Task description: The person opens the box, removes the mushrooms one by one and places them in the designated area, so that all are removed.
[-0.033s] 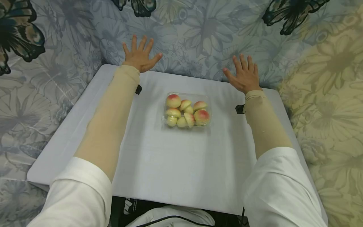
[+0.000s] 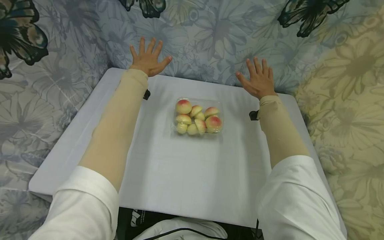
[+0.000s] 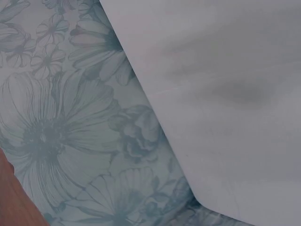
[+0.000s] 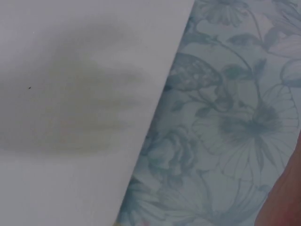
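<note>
White tbl, flat & smooth w/ rounded corners, sits in a nook hung w/ floral wall covering: gray-blue at back & L, yellowish at far R, big line-drawn petals, a few creases on L side. Dark butterfly prints along the top, teal/tan wings w/ black edges. Soft shadows streak the tbl top nr both arms. Approx mid-tbl, twd the back, btwn the arms: a clear plastic box, rectangular, shiny, thin-walled; can't tell if lidded. In it, peach-like fruit, yellow w/ red-pink blush, some domed/rounded, some wedge-shaped. L hand & R hand both reach past/over the far edge, fingers spread, nothing held, each well apart from the box. Tan stretchy-looking sleeves w/ bunched ends at wrists, loose white cloth sleeves above; small blk wrist units on inner sides. Wrist cams: mostly tbl edge + floral cloth, sliver of hand in lower corner, blurry.
</note>
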Motion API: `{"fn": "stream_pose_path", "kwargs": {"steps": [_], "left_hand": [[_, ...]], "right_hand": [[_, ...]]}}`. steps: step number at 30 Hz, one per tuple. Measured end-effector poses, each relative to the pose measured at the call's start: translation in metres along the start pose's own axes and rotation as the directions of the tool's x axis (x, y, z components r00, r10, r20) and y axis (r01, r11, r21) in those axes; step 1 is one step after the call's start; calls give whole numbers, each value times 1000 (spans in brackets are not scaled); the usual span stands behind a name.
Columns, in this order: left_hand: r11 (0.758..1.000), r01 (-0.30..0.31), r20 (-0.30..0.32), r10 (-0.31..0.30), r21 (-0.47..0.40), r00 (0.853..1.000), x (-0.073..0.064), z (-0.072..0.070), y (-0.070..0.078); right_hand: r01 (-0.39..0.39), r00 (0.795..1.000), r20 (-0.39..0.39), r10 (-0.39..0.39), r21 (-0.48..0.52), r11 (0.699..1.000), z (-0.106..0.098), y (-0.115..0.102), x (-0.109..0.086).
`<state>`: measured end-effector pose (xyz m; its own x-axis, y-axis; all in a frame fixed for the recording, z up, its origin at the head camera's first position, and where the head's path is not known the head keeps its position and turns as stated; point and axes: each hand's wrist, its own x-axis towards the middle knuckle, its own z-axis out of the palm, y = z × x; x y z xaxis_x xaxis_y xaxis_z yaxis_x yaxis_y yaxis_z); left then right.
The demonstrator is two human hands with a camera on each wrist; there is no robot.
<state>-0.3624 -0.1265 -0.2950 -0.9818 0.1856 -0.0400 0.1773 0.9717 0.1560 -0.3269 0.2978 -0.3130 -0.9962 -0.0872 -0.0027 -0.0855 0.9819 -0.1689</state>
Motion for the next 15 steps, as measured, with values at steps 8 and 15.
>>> {"fn": "stream_pose_path", "kwargs": {"steps": [8,15], "left_hand": [[998,-17,-47,13,-68,999,-3,-2,-1],[900,-188,-343,46,-393,938,-26,11,0]], "right_hand": [[13,1000,-30,-10,104,994,-3,-3,3],[134,978,-206,-46,436,890,-4,-8,-25]]}}
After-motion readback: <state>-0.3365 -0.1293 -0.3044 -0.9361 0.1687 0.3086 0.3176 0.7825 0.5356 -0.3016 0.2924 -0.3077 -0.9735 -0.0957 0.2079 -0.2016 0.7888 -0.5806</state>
